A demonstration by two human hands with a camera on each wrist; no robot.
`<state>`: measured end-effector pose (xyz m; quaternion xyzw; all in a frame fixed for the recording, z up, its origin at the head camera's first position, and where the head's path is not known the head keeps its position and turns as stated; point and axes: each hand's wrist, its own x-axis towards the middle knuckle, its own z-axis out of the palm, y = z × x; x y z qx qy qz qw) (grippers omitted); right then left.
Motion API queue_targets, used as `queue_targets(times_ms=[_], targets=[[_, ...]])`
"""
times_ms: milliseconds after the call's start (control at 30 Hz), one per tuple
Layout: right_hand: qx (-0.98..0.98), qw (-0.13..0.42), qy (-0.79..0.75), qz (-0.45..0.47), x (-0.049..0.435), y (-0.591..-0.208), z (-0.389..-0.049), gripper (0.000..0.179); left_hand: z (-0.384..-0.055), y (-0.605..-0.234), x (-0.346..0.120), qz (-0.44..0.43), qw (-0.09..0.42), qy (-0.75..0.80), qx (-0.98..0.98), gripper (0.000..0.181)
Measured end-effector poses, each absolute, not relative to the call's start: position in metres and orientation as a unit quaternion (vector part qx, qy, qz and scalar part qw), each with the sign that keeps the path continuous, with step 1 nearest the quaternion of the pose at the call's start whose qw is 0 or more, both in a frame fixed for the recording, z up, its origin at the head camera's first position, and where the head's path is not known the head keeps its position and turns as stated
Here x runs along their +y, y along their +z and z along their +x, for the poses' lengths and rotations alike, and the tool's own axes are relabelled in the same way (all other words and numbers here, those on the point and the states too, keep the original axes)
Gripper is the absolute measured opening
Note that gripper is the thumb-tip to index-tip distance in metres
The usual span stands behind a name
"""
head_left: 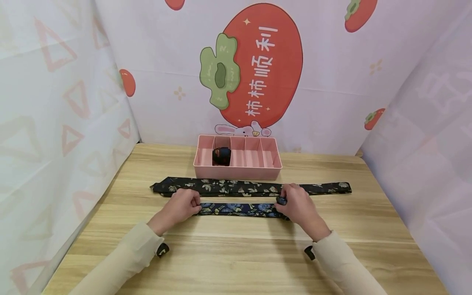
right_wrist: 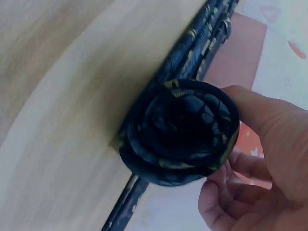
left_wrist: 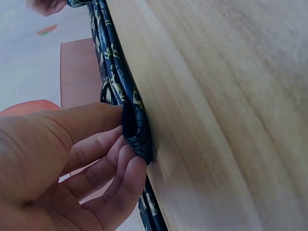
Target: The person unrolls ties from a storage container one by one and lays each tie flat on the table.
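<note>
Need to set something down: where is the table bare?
The table is bare between the sleeves, nearer than the blue tie, and either side of the pink box, beyond the black tie. Crowded: the strip from box to blue tie, which left fingers and right fingers grip.

Fingers point(left_wrist: 129, 184) on blue patterned tie point(left_wrist: 139, 134)

The left sleeve point(head_left: 119, 256) and right sleeve point(head_left: 344, 262) are plain cream, long and softly creased; a small black piece point(head_left: 162, 250) with a pale mark shows beside the left cuff point(head_left: 145, 237), a dark one point(head_left: 309, 253) beside the right; the left hand point(head_left: 181, 206) and right hand point(head_left: 298, 205) are bare
</note>
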<state>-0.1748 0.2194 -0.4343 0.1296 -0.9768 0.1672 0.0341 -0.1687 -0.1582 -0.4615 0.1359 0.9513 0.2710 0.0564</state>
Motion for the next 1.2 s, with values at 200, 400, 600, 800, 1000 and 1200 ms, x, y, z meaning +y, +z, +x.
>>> queue_targets(times_ms=[200, 400, 600, 800, 1000, 1200], targets=[[-0.970, 0.016, 0.205, 0.131, 0.234, -0.425, -0.175, 0.028, -0.167, -0.461, -0.166, 0.127, 0.053, 0.265, 0.954, 0.015], [-0.970, 0.010, 0.207, 0.130, 0.252, -0.423, -0.174, 0.016, -0.166, -0.462, -0.176, 0.123, 0.056, 0.262, 0.956, 0.016], [-0.967, -0.022, 0.219, 0.130, 0.266, -0.427, -0.175, 0.009, -0.164, -0.462, -0.186, 0.131, 0.039, 0.257, 0.957, 0.018], [-0.964, -0.012, 0.221, 0.151, 0.265, -0.425, -0.178, 0.007, -0.163, -0.462, -0.189, 0.136, 0.039, 0.259, 0.956, 0.018], [-0.962, -0.011, 0.217, 0.166, 0.247, -0.426, -0.181, 0.013, -0.164, -0.460, -0.188, 0.136, 0.045, 0.255, 0.956, 0.017], [-0.972, -0.012, 0.170, 0.161, 0.231, -0.433, -0.180, 0.023, -0.164, -0.459, -0.189, 0.134, 0.049, 0.253, 0.957, 0.017]])
